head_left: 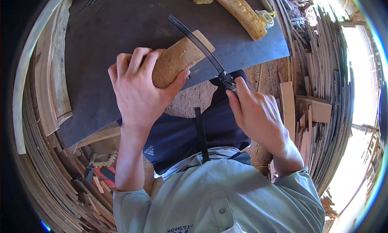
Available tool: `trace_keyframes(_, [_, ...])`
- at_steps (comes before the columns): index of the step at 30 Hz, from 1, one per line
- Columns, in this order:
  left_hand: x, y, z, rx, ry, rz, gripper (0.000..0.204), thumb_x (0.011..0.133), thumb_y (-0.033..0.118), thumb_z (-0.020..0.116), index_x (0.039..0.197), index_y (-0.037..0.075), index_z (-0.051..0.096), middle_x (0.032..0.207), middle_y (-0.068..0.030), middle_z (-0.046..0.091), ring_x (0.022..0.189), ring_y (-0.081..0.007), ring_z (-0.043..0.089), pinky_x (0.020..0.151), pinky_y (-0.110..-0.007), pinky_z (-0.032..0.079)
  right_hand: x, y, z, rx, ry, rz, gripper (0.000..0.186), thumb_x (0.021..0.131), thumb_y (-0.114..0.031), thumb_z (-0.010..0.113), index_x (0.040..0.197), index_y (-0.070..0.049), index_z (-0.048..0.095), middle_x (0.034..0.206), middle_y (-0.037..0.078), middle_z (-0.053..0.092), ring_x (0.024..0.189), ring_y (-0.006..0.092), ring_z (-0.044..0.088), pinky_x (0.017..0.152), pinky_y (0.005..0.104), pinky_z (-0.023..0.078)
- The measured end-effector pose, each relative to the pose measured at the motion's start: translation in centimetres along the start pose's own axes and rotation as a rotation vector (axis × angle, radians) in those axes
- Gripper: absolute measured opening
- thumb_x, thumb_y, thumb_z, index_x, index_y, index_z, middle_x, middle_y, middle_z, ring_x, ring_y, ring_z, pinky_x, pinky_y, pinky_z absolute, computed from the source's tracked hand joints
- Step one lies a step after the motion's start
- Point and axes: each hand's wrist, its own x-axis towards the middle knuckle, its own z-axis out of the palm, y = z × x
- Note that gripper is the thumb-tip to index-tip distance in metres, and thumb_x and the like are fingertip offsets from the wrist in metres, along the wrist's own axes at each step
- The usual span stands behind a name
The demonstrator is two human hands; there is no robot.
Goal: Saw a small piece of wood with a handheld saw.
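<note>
Left hand (137,87), fingers bent, thumb apart; right hand (258,113) in closed grip.

One head-worn fisheye, faces down: shirt (173,188) near, desk (109,43) far; close above left hand (139,85) and right hand (258,111), edges bent.

Dark tabletop (97,51): timber strips (329,75) stacked beyond right edge, strong daylight behind; rough floor (188,102) below near edge.
</note>
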Motion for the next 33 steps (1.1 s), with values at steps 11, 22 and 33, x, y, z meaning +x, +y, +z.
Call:
trace_keyframes(11, [-0.2,0.0,0.1,0.014,0.011,-0.01,0.056,0.08,0.054,0.092,0.114,0.01,0.08,0.114,-0.0019,0.071,0.107,-0.0258,0.064,0.102,-0.045,0.045,0.2,-0.1,0.1,-0.027,0.019,-0.045,0.021,0.112,-0.025,0.06,0.107,-0.005,0.054,0.058,0.013,0.06,0.052,0.037,0.066,0.046,0.05,0.049])
trace_keyframes(22, [0.0,0.0,-0.1,-0.024,0.046,-0.003,0.056,0.079,0.056,0.09,0.112,0.013,0.08,0.109,-0.001,0.068,0.106,-0.0263,0.062,0.096,-0.045,0.045,1.0,-0.1,0.4,-0.031,0.033,-0.062,0.022,0.112,-0.025,0.06,0.111,-0.004,0.055,0.062,0.016,0.065,0.056,0.0391,0.069,0.049,0.0513,0.051])
trace_keyframes(33, [0.1,-0.2,-0.7,-0.075,0.001,-0.039,0.06,0.084,0.063,0.081,0.111,0.009,0.08,0.113,-0.0041,0.068,0.112,-0.0275,0.058,0.099,-0.047,0.044,1.8,0.2,0.1,-0.031,0.023,-0.033,0.026,0.112,-0.03,0.057,0.114,-0.005,0.056,0.065,0.024,0.067,0.06,0.0476,0.069,0.055,0.0607,0.054])
